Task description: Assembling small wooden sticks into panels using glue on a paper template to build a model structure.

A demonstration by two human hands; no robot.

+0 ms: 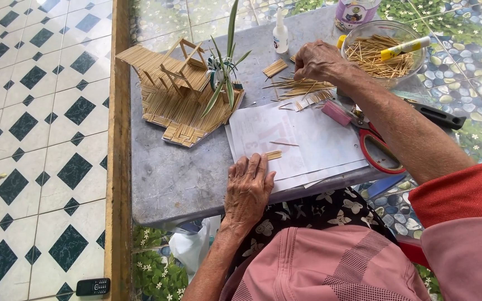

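My left hand (247,187) lies flat and open on white paper (285,139). My right hand (314,60) pinches thin sticks (302,87) near a white glue bottle (280,34) on the grey desk (168,173).

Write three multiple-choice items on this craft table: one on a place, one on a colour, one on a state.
1. Where does the yellow glue stick lie?
A in the clear plastic bowl of wooden sticks
B on the floor
C on the white paper sheets

2. What colour are the scissors' handles?
A blue
B red
C green

3. How is the left hand?
A clenched
B lifted
C flat on the paper

Key: 1 A, it rests across the bowl's sticks; 2 B, red loops show; 3 C, palm down at the paper's edge.
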